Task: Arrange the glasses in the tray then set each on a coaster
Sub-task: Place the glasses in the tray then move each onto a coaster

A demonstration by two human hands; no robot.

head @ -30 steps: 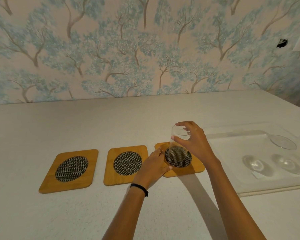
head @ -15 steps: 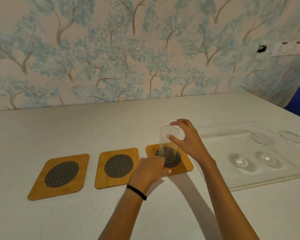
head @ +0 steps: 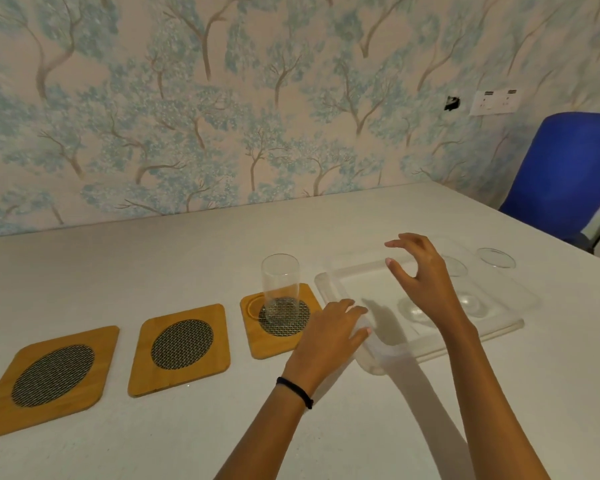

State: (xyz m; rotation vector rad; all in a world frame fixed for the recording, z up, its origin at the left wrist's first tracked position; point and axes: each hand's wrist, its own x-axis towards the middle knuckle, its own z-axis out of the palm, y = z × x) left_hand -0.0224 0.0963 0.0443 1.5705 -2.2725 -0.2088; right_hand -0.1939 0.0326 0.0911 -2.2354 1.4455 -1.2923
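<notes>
A clear glass (head: 280, 289) stands upright on the rightmost of three wooden coasters (head: 280, 320). The middle coaster (head: 181, 348) and the left coaster (head: 49, 375) hold nothing. To the right lies a clear plastic tray (head: 329, 282) with two glasses in it; one (head: 496, 271) shows its rim at the far right, the other (head: 456, 268) is partly hidden behind my right hand. My right hand (head: 423, 275) hovers over the tray, fingers spread, holding nothing. My left hand (head: 329, 337) rests loosely curled at the tray's near left corner, beside the coaster, with nothing in it.
The white table (head: 187, 258) runs back to a wallpapered wall. A blue chair (head: 565, 174) stands at the far right corner. A wall socket (head: 496, 102) sits above the table's right end.
My right hand let go of the glass on the right coaster and moved right over the tray. My left hand shifted right from the coaster to the tray's corner. The view panned right.
</notes>
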